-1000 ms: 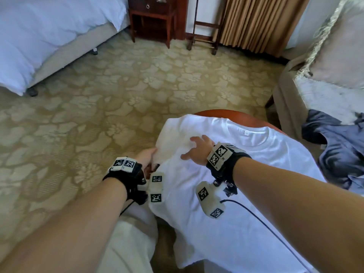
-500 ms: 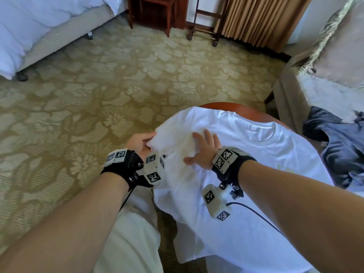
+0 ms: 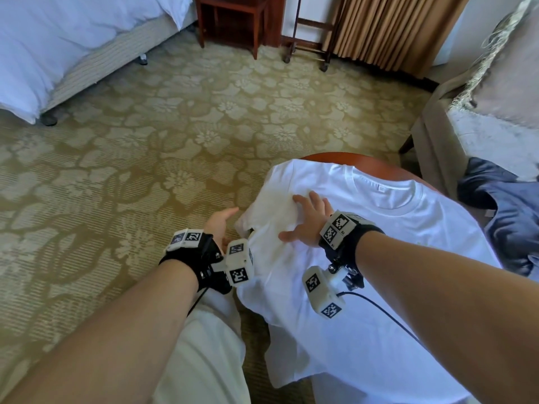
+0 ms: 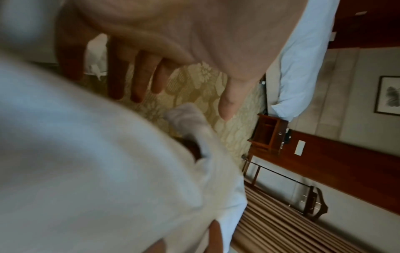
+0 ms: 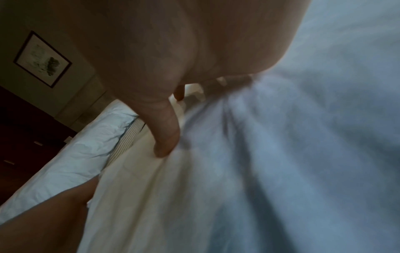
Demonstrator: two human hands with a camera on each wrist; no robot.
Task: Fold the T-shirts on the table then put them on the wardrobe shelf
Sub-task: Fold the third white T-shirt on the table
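A white T-shirt (image 3: 379,258) lies face up over a round wooden table (image 3: 364,163), collar at the far side and hem hanging off the near edge. Its left sleeve is folded inward onto the chest. My right hand (image 3: 309,220) presses flat on that folded sleeve with fingers spread; in the right wrist view the right hand (image 5: 173,116) has its thumb down on the cloth (image 5: 281,171). My left hand (image 3: 221,225) hovers just left of the shirt's edge. The left wrist view shows this left hand (image 4: 177,95) with straight fingers, holding nothing, above the shirt (image 4: 86,171).
A bed (image 3: 58,53) stands at the far left, with a wooden nightstand (image 3: 233,21) and a luggage rack (image 3: 306,39) by the curtain (image 3: 393,30). An armchair (image 3: 481,135) on the right holds a dark blue garment (image 3: 510,217). Patterned carpet surrounds the table.
My left hand has let go of the folded sleeve and drawn back to the left. The right hand has slid further onto the sleeve and flattens it.
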